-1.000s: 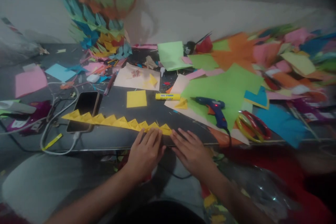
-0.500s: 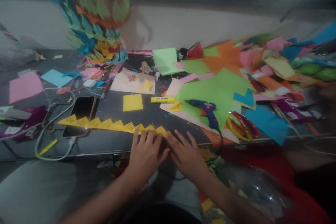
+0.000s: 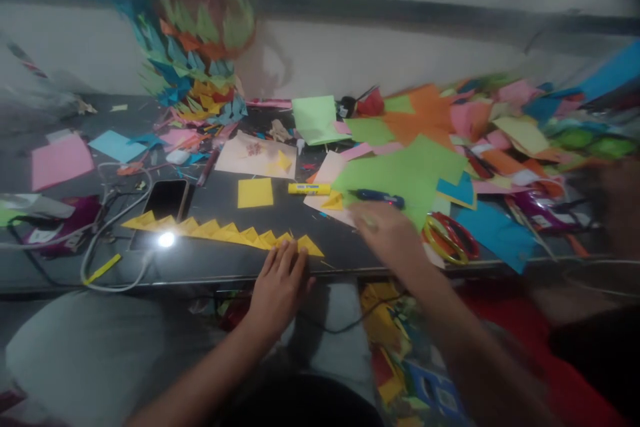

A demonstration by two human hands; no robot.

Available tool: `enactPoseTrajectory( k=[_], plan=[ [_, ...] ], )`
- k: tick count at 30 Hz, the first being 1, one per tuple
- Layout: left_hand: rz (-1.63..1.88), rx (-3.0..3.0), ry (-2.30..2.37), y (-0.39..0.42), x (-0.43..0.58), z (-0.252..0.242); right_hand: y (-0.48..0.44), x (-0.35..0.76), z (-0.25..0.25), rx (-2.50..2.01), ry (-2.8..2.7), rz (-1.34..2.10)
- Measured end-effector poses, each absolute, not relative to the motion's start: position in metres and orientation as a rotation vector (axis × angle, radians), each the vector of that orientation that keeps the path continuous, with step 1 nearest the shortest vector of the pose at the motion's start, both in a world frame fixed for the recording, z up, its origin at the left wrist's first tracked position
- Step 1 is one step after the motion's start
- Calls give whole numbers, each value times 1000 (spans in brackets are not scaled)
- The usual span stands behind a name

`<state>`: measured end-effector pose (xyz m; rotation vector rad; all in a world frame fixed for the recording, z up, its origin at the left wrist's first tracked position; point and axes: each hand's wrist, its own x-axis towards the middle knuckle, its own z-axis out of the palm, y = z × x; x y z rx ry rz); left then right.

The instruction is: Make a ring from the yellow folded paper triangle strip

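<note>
My left hand (image 3: 280,280) lies palm down at the table's front edge, fingers stretched out, their tips pressing on the right part of a strip of folded yellow paper triangles (image 3: 215,231). My right hand (image 3: 387,233) is curled around the handle of a blue hot glue gun (image 3: 377,197), whose body shows above the fingers; the handle itself is hidden. Close by the gun's nozzle is a single folded yellow triangle (image 3: 332,201). A yellow glue stick (image 3: 309,189) and a square of yellow paper (image 3: 255,193) lie beyond the strip.
Red- and yellow-handled scissors (image 3: 450,240) lie right of my right hand. A phone (image 3: 167,200) with its light shining sits under the strip's left end, its white cable (image 3: 95,260) looping nearby. A folded-paper model (image 3: 200,73) stands behind, and coloured paper (image 3: 425,107) covers the back right.
My right hand has left the strip's right end, moved right and closed on the glue gun. My left hand stays on the strip. A light now shines on the phone.
</note>
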<state>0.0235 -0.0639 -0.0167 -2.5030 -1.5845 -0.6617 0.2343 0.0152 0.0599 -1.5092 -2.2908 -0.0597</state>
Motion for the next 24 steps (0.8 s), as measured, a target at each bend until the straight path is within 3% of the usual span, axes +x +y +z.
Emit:
enactPoseTrajectory(
  k=[4, 6, 12, 19, 24],
  plan=[
    [-642, -2506, -1586, -64, 25, -17, 43, 269, 76, -2390, -2017, 19],
    [-638, -2507, -1610, -64, 26, -14, 47, 282, 70, -2526, -1956, 190],
    [-721, -2573, -1701, -52, 21, 9, 44, 295, 46, -2346, -1737, 404],
    [-645, -2644, -1726, -24, 17, 26, 14, 293, 31, -2057, -1476, 327],
    [-610, -2712, -1756, -18, 14, 25, -17, 278, 26, -1978, -1632, 205]
  ],
)
